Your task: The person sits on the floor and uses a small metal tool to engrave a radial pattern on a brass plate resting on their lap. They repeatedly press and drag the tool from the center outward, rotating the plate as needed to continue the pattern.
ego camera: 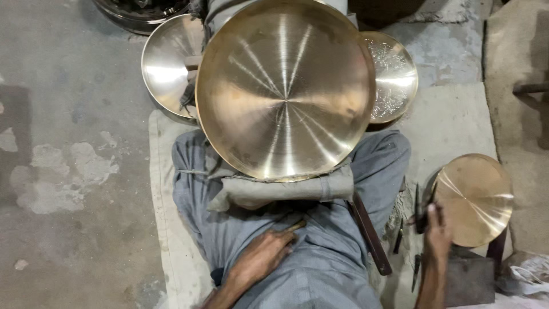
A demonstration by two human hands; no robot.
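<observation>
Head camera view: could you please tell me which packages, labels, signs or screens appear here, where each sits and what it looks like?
No labels, signs or screens show.
Crumpled plastic wrapping: bottom right corner on the floor, whitish and shiny, possibly a bag; too little shows to be sure.
Everything else is bare metal and cloth: a big brass plate on the lap, a smaller brass disc beside the right hand.

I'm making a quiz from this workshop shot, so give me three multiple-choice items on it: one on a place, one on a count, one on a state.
1. Where does the large brass plate rest?
A. on the lap, against a cloth roll
B. on a shelf
C. hung on a wall

2. How many round brass plates show?
A. one
B. four
C. seven

3. What is the right hand doing?
A. lying flat on the floor
B. gripping a dark tool
C. holding a cup

Answers: 1 A, it sits on the cloth roll; 2 B, four discs show; 3 B, its fingers wrap the dark tool.
</observation>
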